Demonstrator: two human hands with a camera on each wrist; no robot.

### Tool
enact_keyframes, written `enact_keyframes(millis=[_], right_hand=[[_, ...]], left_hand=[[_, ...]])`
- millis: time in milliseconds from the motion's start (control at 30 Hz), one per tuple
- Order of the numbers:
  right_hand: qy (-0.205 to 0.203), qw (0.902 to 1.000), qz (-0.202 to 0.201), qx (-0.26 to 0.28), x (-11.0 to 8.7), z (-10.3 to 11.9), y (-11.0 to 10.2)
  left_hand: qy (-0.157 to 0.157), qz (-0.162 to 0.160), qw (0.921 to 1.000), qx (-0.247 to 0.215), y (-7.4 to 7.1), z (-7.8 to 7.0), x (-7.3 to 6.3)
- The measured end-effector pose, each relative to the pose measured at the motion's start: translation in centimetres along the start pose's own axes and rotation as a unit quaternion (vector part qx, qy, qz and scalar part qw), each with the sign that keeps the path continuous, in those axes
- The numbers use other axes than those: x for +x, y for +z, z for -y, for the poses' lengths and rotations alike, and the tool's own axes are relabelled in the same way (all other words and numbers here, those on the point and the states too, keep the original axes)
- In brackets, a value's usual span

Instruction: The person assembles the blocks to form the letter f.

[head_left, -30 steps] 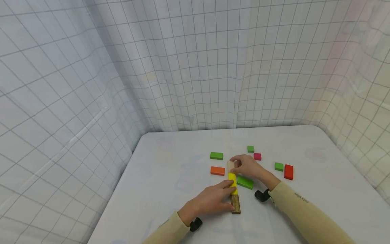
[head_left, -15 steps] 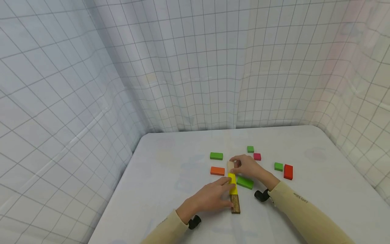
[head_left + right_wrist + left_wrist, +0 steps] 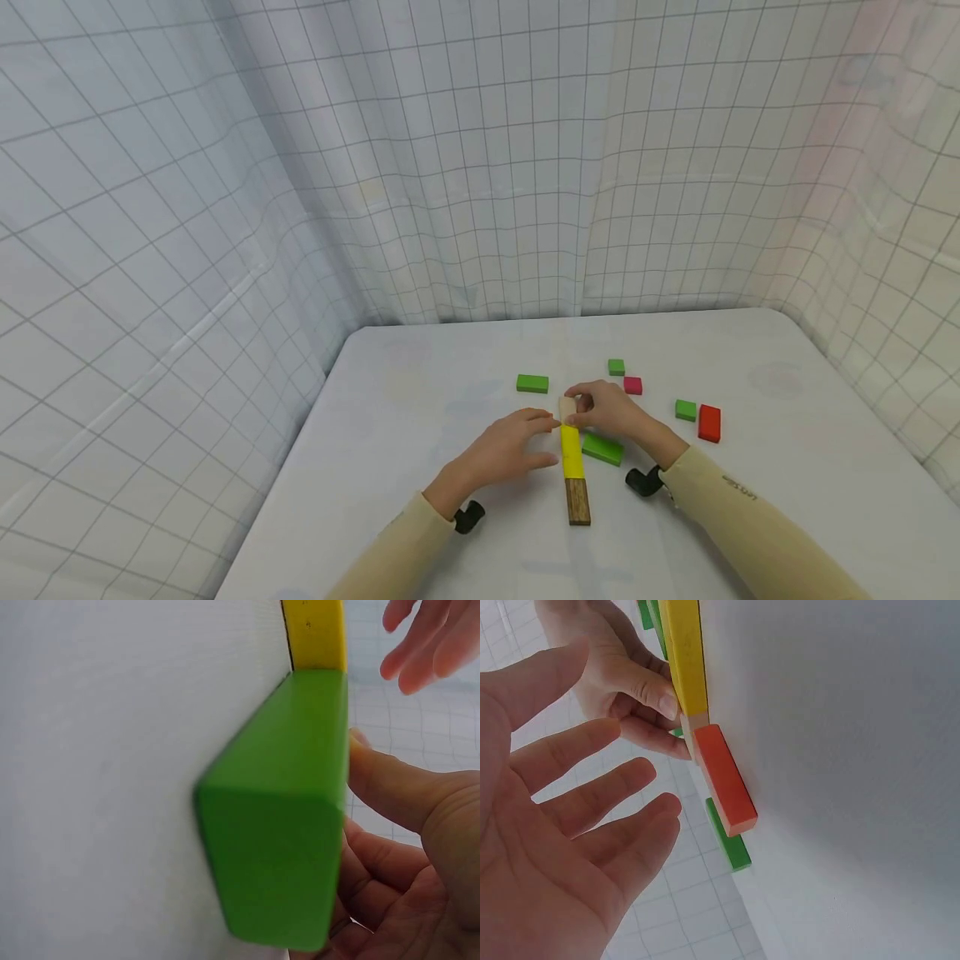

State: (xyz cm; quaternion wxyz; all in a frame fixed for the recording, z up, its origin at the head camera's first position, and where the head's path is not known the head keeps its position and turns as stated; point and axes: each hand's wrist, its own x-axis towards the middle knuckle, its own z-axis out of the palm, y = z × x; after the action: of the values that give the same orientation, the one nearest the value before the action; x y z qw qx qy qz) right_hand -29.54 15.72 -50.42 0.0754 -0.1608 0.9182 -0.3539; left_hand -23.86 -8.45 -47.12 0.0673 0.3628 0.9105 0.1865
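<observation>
A row of blocks runs away from me: dark brown wood [image 3: 577,502] nearest, then a yellow block [image 3: 572,454], then a pale wooden block [image 3: 567,407] at the far end. With thumb and index finger, my right hand [image 3: 611,408] pinches the pale block at its two ends. My left hand [image 3: 502,450] hovers just left of the row, fingers extended, holding nothing. It largely hides an orange block in the head view; the left wrist view shows that orange block [image 3: 726,780] whole. A long green block [image 3: 602,449] lies right of the yellow one, under my right wrist.
Another green block [image 3: 532,383] lies beyond my left hand. Past my right hand are a small green block [image 3: 617,367] and a crimson one [image 3: 633,386]. Farther right, a small green block [image 3: 686,410] sits beside a red block [image 3: 709,423]. Gridded white curtains [image 3: 480,208] surround the white table [image 3: 390,400].
My left hand has come off the yellow and brown blocks and shifted left and away from me, toward the orange block. My right hand stays on the pale block.
</observation>
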Motion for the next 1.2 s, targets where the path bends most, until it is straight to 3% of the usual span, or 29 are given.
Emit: enact_keyframes(millis=[300, 633, 933, 1200], right_hand=[[0.008, 1.0000, 0.001, 0.001, 0.0, 0.3, 0.0], [0.012, 0.9999, 0.001, 0.001, 0.0, 0.1, 0.1], [0.011, 0.9999, 0.000, -0.001, 0.0, 0.0, 0.1], [0.009, 1.0000, -0.001, 0.003, 0.0, -0.1, 0.2]], left_hand=[[-0.040, -0.027, 0.9985, -0.027, -0.1, 2.6, 1.7], [-0.086, -0.034, 0.9938, -0.061, 0.2, 4.8, 3.5], [-0.084, -0.037, 0.9934, -0.068, 0.6, 6.0, 4.6], [-0.067, -0.035, 0.9945, -0.072, 0.8, 6.3, 4.8]])
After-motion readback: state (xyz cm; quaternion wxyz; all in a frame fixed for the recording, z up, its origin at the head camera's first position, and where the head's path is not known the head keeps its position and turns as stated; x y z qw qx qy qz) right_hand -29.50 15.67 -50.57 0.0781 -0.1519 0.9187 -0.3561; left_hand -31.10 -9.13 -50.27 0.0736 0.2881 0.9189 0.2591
